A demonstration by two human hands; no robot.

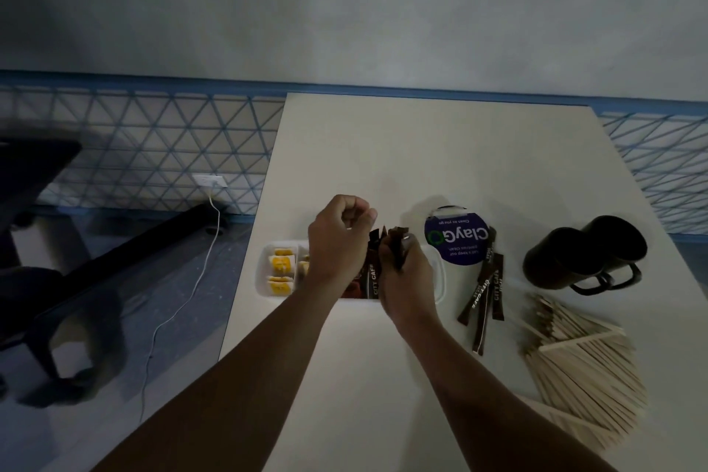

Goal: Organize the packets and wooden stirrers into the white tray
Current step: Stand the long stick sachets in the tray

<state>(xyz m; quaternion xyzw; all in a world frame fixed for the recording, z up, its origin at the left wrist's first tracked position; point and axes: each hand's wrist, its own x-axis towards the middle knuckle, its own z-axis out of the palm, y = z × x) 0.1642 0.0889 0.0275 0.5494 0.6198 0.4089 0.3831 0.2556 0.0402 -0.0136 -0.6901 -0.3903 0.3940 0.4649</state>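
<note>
The white tray [262, 272] lies on the table under my hands. Yellow packets [281, 269] fill its left compartment. Brown stick packets [372, 274] stand in the middle compartment. My right hand [406, 280] grips a bunch of these brown sticks over the tray. Just left of it, my left hand [337, 241] hovers with its fingers curled; whether it holds anything is hidden. A few more brown stick packets [484, 289] lie loose on the table right of the tray. A pile of wooden stirrers [586, 368] lies at the right front.
A round blue sign [458, 241] stands behind the tray on the white table [421, 149]. Two dark mugs [582, 255] sit at the right. A chair, a cable and a wall socket are on the floor at the left.
</note>
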